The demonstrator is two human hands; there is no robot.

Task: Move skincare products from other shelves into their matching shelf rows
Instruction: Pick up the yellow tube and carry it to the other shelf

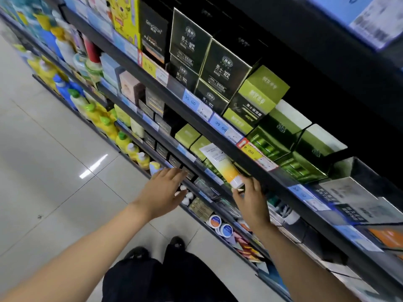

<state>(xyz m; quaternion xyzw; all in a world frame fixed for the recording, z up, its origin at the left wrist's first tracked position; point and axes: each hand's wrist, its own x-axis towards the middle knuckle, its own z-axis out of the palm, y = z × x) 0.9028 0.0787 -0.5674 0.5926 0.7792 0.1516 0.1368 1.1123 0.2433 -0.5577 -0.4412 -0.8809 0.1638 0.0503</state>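
My right hand [250, 200] grips the white cap end of a white-and-yellow tube [224, 165], which points up and left in front of a shelf rail [218, 136] lined with price tags. Light green boxes [187, 136] stand on the shelf just behind the tube. My left hand [162, 194] is held flat with fingers spread and holds nothing, hovering in front of small dark boxes [174, 161] on a lower shelf.
Black and gold boxes [192, 40] and green boxes [281, 136] fill the upper shelf. Yellow and blue bottles [104, 120] line the low shelves at left. Round white jars [220, 225] sit on the lower shelf. Grey tiled floor [54, 171] runs along the left.
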